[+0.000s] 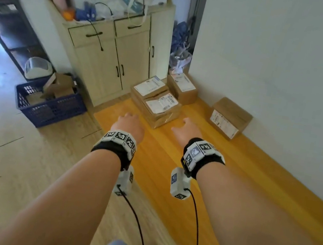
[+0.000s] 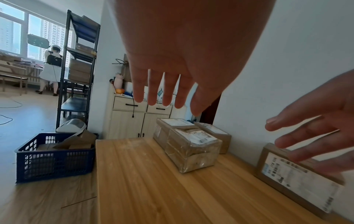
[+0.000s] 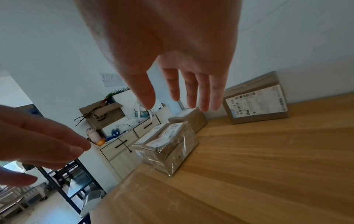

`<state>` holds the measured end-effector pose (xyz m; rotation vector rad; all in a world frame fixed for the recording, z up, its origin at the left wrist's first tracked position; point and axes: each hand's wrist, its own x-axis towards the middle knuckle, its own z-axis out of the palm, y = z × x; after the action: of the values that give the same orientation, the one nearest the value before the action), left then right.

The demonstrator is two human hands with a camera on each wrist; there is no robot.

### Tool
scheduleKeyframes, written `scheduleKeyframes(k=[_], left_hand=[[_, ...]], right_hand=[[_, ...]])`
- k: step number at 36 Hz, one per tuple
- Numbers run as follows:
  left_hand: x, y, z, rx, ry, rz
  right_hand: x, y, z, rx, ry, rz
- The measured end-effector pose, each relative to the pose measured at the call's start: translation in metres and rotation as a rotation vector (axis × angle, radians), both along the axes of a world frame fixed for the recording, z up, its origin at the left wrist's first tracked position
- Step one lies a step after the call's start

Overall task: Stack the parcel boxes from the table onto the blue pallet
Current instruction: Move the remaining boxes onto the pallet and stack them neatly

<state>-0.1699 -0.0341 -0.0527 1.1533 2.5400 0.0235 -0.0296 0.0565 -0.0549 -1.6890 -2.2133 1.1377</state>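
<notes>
Several brown parcel boxes sit at the far end of the wooden table. The nearest is a tape-wrapped box with a white label on top. Behind it lie a second box and a third box. A fourth box leans against the right wall. My left hand and right hand hover above the table with straight spread fingers, on either side of the nearest box, touching nothing. No blue pallet shows.
A blue plastic crate holding cardboard stands on the floor left of the table. A cream cabinet with clutter on top stands behind it. A white wall borders the table's right side. A person stands by the far window.
</notes>
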Motion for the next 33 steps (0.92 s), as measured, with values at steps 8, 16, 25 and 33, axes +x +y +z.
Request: scheduleKeyframes(k=[8,16,25,33], left_hand=[[-0.060,0.057,-0.025,-0.028,-0.041,-0.090],[-0.106,0.116,-0.047,-0.067,-0.003,-0.308],[-0.134,0.145,-0.080,-0.036,-0.023,-0.380],[-0.143,0.149,-0.087,0.091,-0.072,-0.407]], right_hand=[[-0.057,0.039,-0.025,-0.081,-0.011,-0.064],[-0.100,0.062,-0.050,-0.171,-0.031,-0.230],[-0.130,0.068,-0.068,-0.215,0.007,-0.364],[-0.153,0.072,-0.082,-0.291,0.021,-0.448]])
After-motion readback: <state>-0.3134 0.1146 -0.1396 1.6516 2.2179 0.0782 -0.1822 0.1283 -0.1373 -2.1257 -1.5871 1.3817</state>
